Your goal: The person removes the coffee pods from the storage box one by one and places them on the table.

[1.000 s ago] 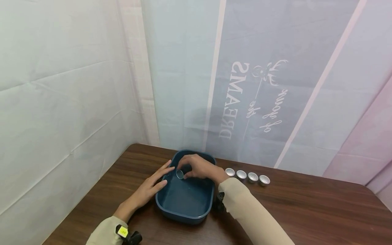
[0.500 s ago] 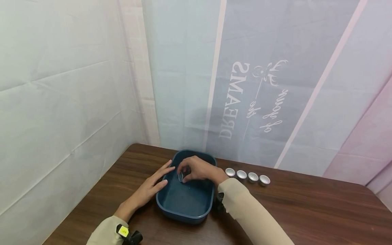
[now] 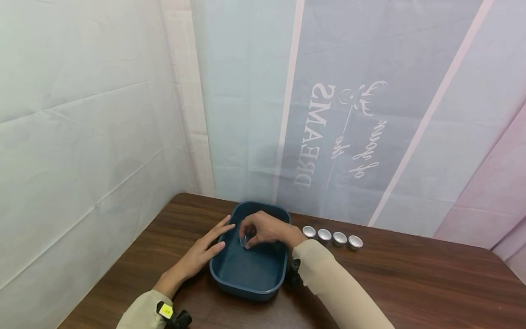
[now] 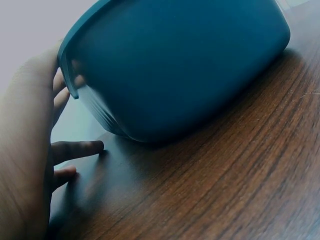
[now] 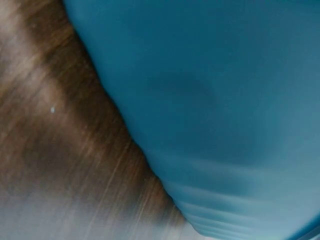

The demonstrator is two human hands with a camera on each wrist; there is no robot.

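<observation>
A deep blue rectangular tub (image 3: 248, 291) with rounded corners stands on the wooden table. Inside it, my right hand (image 3: 266, 228) pinches a small silvery foil cup (image 3: 243, 241) between thumb and fingers, the cup turned nearly edge-on. My left hand (image 3: 202, 249) lies along the tub's left side with its fingers extended, fingertips at the rim. From the left wrist, that hand (image 4: 30, 145) shows beside the tub wall (image 4: 180, 65), lower fingers near the tabletop. The right wrist view holds only the tub's outer wall (image 5: 200, 100) and table; the right hand is hidden there.
Several silvery foil cups (image 3: 332, 236) stand in a row on the table (image 3: 411, 274), right of the tub near the back edge. A printed cloth backdrop (image 3: 349, 137) hangs directly behind, and a pale cloth wall (image 3: 90, 137) rises at the left.
My right hand has moved slightly down and toward me inside the tub. The cup in it has turned from facing the camera to nearly edge-on. The left hand has stayed put.
</observation>
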